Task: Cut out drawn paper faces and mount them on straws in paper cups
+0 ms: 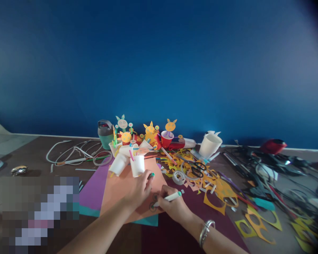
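We see the drawn circles [153,204] on the orange sheet [116,194] and take them as our clock's centre. At eleven, our left hand [145,185] has its fingers curled in on a small green cap [152,175]. At about three, the fingers of our right hand [172,204] close round a white marker [172,197], its writing end at the circles. Beyond the left hand, at eleven, stands a white cup [137,166]; black-handled scissors [198,170] lie toward two on the counter, among yellow scraps.
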